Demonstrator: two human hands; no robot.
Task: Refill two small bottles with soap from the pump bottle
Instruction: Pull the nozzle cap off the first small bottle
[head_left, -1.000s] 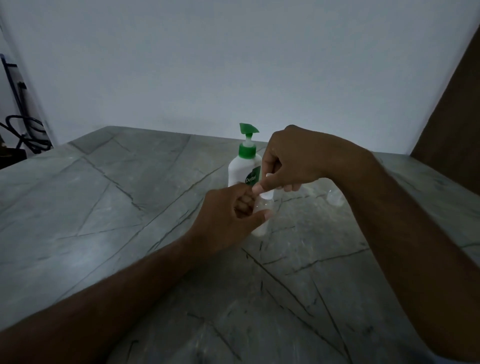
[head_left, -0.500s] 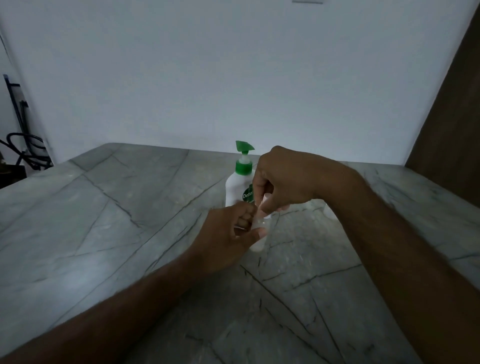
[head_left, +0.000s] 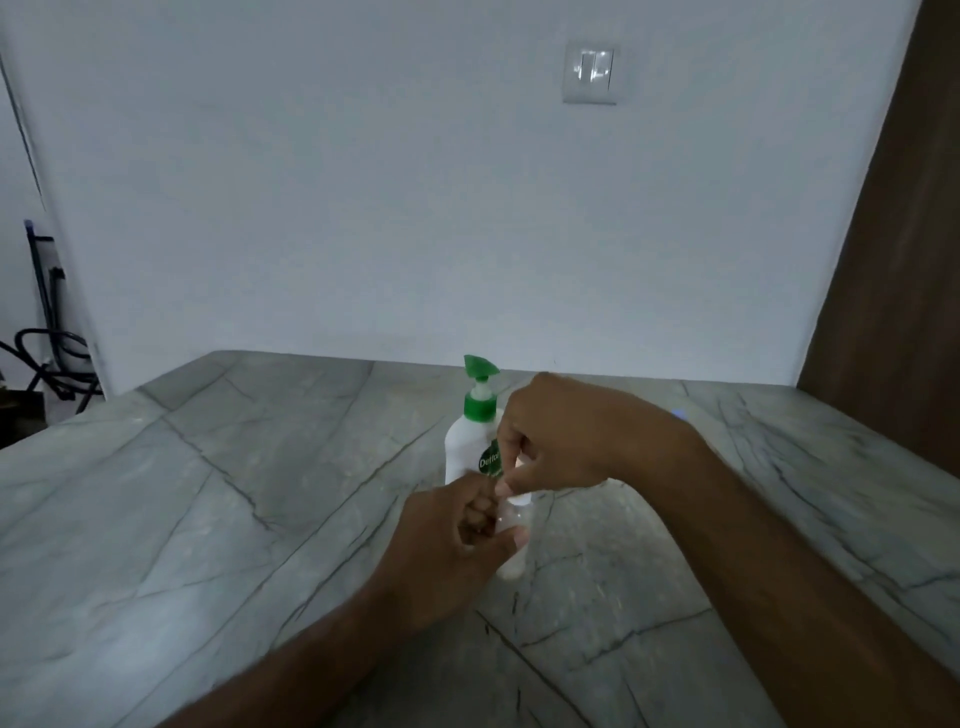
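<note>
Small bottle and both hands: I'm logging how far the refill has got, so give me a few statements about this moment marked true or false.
1. The left hand grips the small bottle. True.
2. The right hand presses down the pump bottle's head. False: it pinches the top of the small bottle; nothing touches the green pump head.
3. The pump bottle stands upright behind the hands. True.
4. The small bottle lies on its side on the table. False: it is held roughly upright between the two hands.
5. The pump bottle's collar is blue. False: it is green.
</note>
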